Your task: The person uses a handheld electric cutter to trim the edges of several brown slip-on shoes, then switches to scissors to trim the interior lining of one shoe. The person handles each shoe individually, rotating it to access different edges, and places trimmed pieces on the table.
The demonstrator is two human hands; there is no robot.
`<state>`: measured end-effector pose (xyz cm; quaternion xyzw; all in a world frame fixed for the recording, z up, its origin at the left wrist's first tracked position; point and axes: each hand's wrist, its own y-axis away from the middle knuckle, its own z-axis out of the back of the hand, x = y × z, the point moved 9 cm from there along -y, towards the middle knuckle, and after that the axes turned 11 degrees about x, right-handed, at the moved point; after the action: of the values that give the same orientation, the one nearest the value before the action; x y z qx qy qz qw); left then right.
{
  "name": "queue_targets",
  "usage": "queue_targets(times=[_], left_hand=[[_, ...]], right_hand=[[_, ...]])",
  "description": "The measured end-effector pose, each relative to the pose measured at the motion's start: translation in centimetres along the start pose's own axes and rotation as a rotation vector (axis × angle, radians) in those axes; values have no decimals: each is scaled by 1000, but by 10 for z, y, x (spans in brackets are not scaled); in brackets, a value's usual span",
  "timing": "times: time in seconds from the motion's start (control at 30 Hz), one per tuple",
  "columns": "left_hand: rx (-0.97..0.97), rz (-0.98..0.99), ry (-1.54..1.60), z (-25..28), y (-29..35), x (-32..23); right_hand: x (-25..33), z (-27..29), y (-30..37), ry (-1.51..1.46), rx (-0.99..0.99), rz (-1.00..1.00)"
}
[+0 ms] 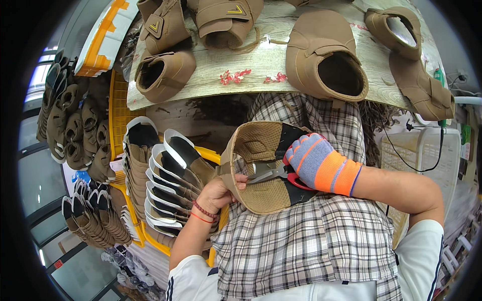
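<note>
Over my lap is a brown shoe upper with tan mesh lining and black heel lining, its inside facing up. My bare left hand grips its left edge, thumb inside and the other fingers mostly hidden behind the material. My right hand, in a grey and orange knit glove, is closed round the red handles of a pair of scissors. The scissor blades point left inside the upper, their tips near my left thumb. A plaid apron covers my lap.
Ahead, a wood-patterned table bears several brown shoe uppers. To the left, a yellow basket holds stacked uppers with white edges. More uppers are piled farther left. A white crate and a black cable are at the right.
</note>
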<state>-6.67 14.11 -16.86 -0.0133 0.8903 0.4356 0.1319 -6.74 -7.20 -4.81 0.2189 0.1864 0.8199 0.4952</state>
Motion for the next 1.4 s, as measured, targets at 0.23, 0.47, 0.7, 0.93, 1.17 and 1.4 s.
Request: queue_targets(times=[0.23, 0.47, 0.7, 0.93, 1.17, 1.4], left_hand=[[7, 22, 6, -4, -2, 2], [4, -45, -57, -10, 1, -1], [-2, -64, -70, -16, 5, -5], [-86, -123, -32, -12, 7, -5], [-80, -115, -38, -2, 1, 1], [15, -118, -85, -22, 5, -6]], right_hand=[[-7, -2, 1, -84, -18, 1], [-41, 0, 32, -343, 151, -129], [-22, -13, 19, -393, 260, -53], [-8, -7, 7, -405, 367, -4], [-7, -11, 6, -380, 420, -10], [-48, 9, 25, -494, 65, -102]])
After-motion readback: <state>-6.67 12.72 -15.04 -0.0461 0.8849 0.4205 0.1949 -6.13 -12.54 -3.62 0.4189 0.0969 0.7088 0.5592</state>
